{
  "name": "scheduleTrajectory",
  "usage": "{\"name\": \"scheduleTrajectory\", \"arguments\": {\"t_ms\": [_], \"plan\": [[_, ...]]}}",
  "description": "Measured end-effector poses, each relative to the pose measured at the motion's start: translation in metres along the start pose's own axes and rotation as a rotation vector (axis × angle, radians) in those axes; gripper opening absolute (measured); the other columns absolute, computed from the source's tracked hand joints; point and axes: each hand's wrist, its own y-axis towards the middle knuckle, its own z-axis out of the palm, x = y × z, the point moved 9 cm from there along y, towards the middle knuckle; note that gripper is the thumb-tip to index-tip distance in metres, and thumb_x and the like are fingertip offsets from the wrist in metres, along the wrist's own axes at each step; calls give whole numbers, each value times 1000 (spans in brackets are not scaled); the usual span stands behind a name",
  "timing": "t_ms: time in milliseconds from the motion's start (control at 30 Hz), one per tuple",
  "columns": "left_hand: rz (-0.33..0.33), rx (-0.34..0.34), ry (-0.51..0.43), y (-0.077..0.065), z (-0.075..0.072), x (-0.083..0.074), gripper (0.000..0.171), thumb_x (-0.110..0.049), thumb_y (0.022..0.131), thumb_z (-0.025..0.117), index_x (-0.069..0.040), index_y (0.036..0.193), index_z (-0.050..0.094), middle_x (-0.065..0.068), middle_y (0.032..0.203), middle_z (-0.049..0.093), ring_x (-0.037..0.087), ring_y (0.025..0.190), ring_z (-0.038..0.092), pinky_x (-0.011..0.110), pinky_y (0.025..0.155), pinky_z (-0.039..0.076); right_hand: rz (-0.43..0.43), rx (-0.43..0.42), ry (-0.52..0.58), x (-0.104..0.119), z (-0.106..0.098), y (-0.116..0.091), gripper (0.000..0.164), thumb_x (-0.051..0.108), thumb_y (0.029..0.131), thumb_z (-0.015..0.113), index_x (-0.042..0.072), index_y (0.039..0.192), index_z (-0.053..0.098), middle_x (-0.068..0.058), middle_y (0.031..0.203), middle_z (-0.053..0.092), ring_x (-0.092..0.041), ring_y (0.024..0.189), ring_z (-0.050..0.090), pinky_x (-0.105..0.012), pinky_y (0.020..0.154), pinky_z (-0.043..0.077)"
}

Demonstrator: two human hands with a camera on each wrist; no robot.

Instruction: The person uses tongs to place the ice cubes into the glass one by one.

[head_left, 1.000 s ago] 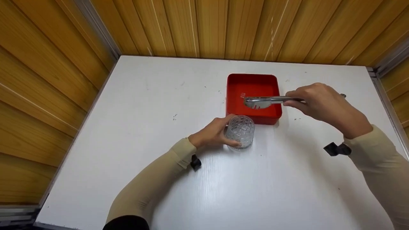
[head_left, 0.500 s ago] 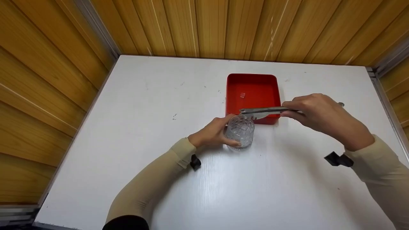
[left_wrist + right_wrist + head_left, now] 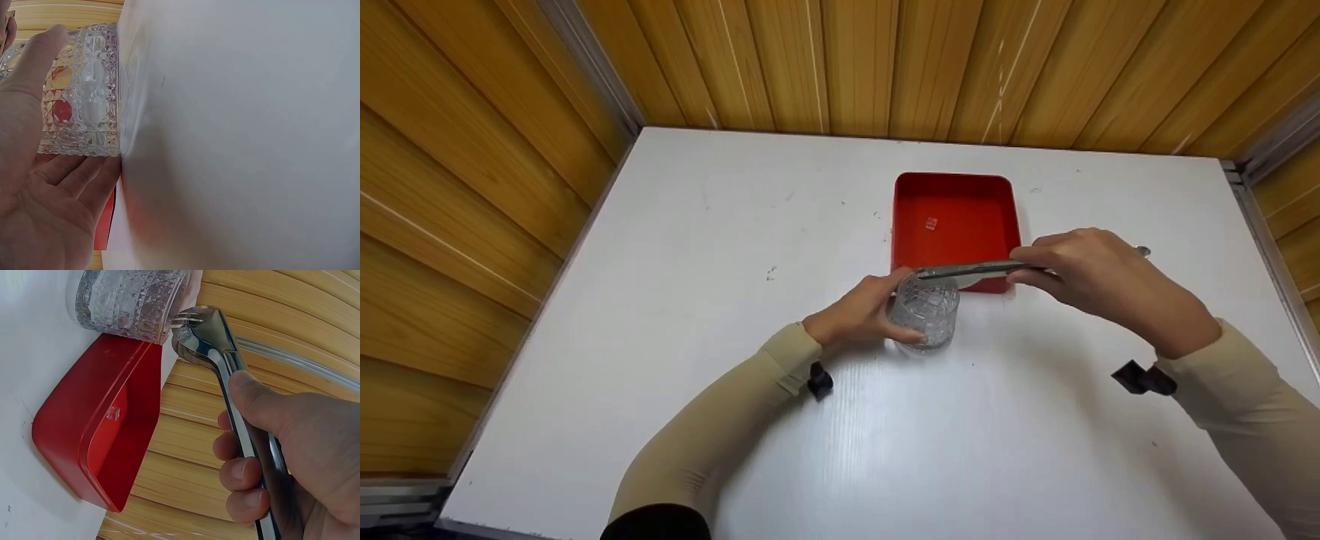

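Observation:
My left hand (image 3: 859,311) grips a clear cut-glass tumbler (image 3: 934,319) that stands upright on the white table. The thumb lies along its near side and the other fingers pass behind it, as the left wrist view shows. My right hand (image 3: 1099,281) holds metal serving tongs (image 3: 242,410), the thumb on one arm and curled fingers on the other. Their forked and spoon-like ends are at the tumbler's rim, with a small clear piece (image 3: 184,336) between them. Clear pieces (image 3: 115,304) show through the tumbler's patterned wall.
Right behind the tumbler stands a square red box (image 3: 1011,217), its top open. One small clear cube (image 3: 931,223) lies on its floor. The white table (image 3: 735,225) carries a few dark marks. Wood-panelled walls (image 3: 855,67) rise at the back and sides.
My right hand has brought the tongs from over the red box toward me and left, to the tumbler's rim. The left hand and the tumbler have stayed in place.

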Motion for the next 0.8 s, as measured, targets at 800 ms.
{"name": "scheduleTrajectory", "arguments": {"t_ms": [800], "plan": [[26,-7,1,0,-1,-1,78,-35,78,91,-14,140,50,-2,122,69,7,106,63,22,95,50,3,-22,-28,3,3,1,16,14,81,88,14,92,76,6,75,67,-5,55,45,-23,48,38]]}}
